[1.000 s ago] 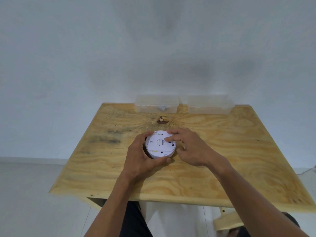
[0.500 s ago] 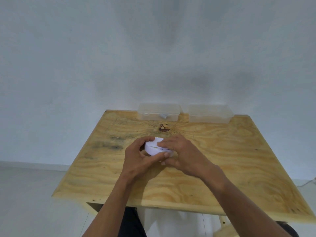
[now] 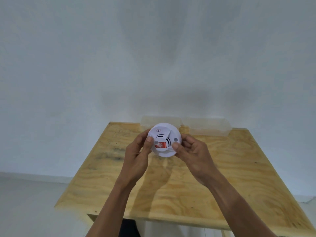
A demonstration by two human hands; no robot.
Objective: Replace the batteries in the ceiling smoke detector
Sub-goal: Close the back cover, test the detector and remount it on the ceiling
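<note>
A round white smoke detector (image 3: 164, 134) is held up above the wooden table (image 3: 222, 177), its front face turned toward me. The face shows black vent slots, a small grey button and a red label. My left hand (image 3: 136, 151) grips its left rim, thumb pressed beside the red label. My right hand (image 3: 193, 153) grips the right rim, thumb on the lower right edge. No batteries are in sight.
Two clear plastic boxes (image 3: 208, 128) stand side by side at the table's far edge against the white wall; the detector hides part of the left one. A dark knot stain (image 3: 109, 155) marks the wood at left. Pale floor lies at left.
The detector lay back-side up on the table under both hands. It has been lifted off the wood and flipped, so its front face now shows. The camera has tilted upward.
</note>
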